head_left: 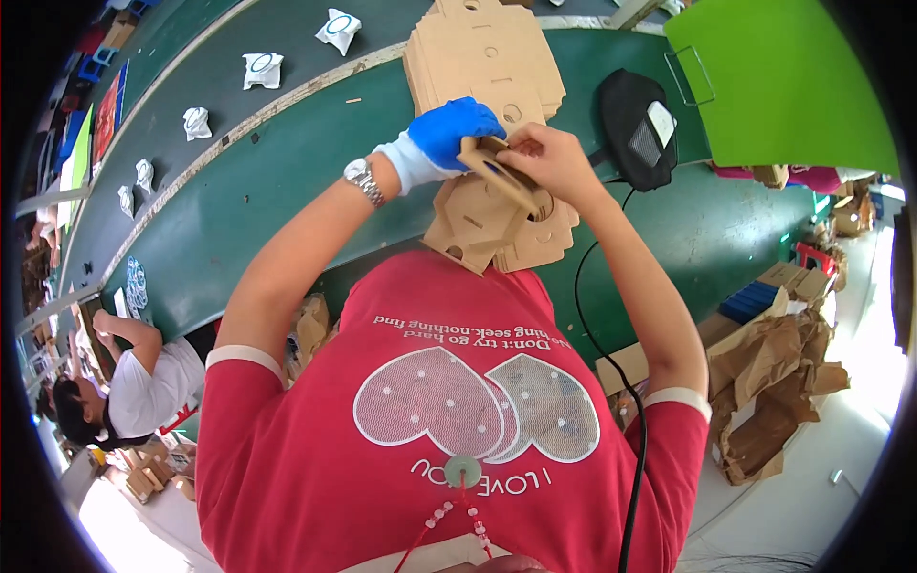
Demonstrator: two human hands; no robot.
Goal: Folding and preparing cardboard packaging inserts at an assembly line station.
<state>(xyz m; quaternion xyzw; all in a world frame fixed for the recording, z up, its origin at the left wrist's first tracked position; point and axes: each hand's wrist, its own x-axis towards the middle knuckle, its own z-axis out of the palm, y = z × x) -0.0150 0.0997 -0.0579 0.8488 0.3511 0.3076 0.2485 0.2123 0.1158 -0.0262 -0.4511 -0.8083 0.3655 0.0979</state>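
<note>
Above the near edge of the green table, a partly folded brown cardboard box [508,181] is held between both hands. My left hand [449,134], in a blue and white glove, is closed round its left side. My bare right hand [549,160] pinches the box's upper right edge, fingers bent. Beneath the hands lie more flat die-cut cardboard blanks [473,218], jutting past the table edge toward my shirt. Just beyond stands a tall stack of the same cardboard blanks [487,62], with round and slotted cut-outs.
Several small white wrapped packets [262,70] sit on the dark conveyor belt [224,81] at the far left. Right of the stack lies a black bag-like object [638,129] with a cable, beside a bright green panel [778,86]. At left, another person [153,382] sits by the table.
</note>
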